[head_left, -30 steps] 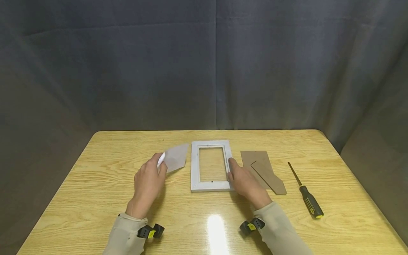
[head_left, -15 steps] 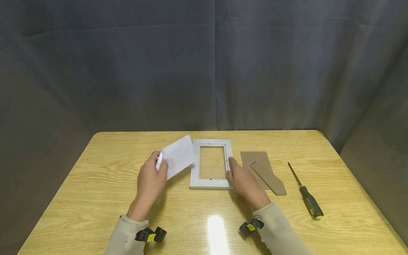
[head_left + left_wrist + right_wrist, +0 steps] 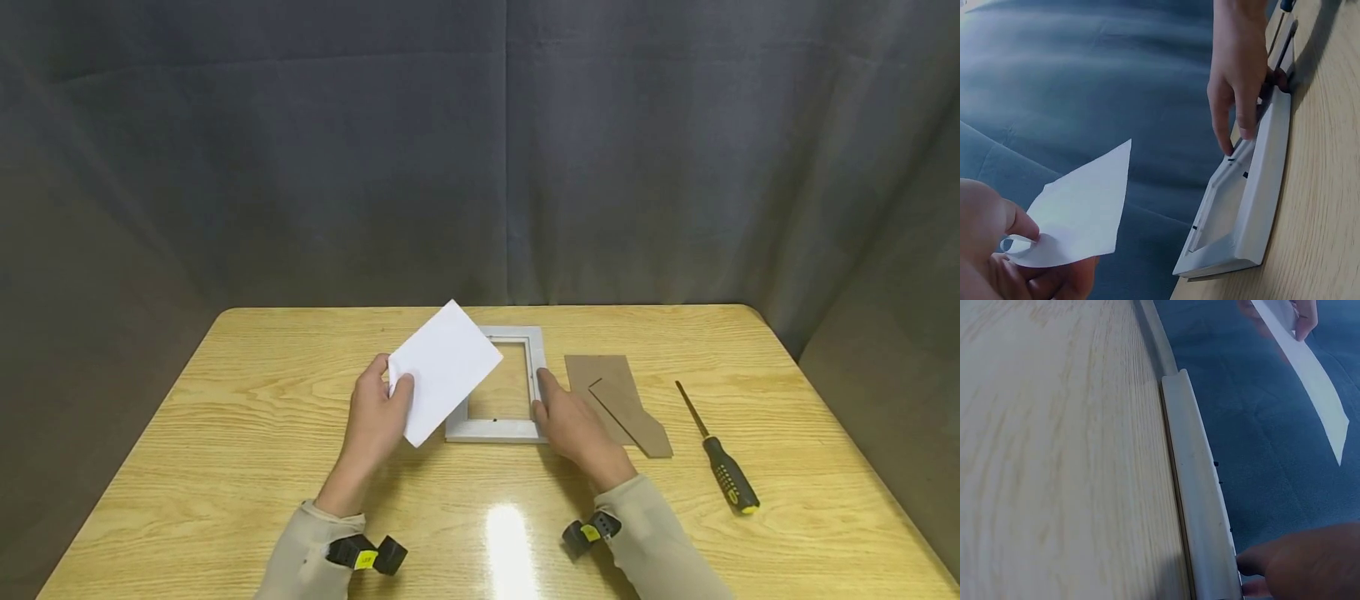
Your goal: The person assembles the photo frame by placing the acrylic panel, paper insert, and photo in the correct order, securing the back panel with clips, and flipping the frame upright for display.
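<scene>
Nearest on the table [image 3: 202,467], the screwdriver [image 3: 723,462] lies right of the board [image 3: 632,412]. The left hand [image 3: 375,419] pinches the paper [image 3: 446,367] by its left edge, raised, hiding part of the frame [image 3: 498,430]. The right hand's [image 3: 581,433] thumb and fingers hold the frame's right side. Behind hangs a curtain [image 3: 480,167].
</scene>
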Tool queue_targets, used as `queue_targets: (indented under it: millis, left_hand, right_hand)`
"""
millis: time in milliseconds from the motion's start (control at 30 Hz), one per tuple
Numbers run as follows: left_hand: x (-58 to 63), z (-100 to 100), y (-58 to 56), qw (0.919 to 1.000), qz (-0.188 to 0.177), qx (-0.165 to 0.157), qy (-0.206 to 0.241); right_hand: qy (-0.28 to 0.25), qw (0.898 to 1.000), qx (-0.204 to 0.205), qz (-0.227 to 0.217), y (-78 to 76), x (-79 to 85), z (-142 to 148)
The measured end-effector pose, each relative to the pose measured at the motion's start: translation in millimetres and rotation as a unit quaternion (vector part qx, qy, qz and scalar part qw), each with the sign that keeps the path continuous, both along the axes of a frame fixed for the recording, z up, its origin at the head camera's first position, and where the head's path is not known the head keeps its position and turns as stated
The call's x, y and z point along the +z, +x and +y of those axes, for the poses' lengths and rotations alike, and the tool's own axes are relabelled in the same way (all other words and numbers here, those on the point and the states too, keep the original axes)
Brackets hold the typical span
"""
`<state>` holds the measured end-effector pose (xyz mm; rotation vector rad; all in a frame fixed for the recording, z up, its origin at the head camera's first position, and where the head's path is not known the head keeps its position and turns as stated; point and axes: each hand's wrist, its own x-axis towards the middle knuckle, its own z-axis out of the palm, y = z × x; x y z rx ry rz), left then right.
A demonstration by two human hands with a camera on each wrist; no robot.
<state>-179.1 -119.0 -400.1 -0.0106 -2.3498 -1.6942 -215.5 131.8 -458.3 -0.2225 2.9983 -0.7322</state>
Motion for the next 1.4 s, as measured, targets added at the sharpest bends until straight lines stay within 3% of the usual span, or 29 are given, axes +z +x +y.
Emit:
queue_targets:
  millis: [200,333,733,1167,1400]
  left_hand:
    - [-2.7,7,-4.8,0.9998,0.008,0.017,-0.005]
    - [-2.2,12,-7.0,0.9998,0.015,0.01,-0.006]
    - [-3.4,15,-12.3,0.9996,-0.018,0.014,0.015]
    - [-4.8,20,-20.3,0.9993,-0.017,-0.009,0.031]
    - [-5.9,25,-26.7,0.9977,-0.043,-0.01,0.052]
  right_hand:
    - [-0.004,1.0,0.005,0.002,-1.6,0.6,0]
    - [-0.001,1.0,0.006,0.0,-1.7,0.8,0]
    - [0.006,1.0,0.014,-0.003,-1.1,0.5,2]
    - [-0.006,1.0,0.019,-0.001,-0.9,4.0,4]
    - [-0.013,1.0,0.018,-0.012,0.1,4.3,3]
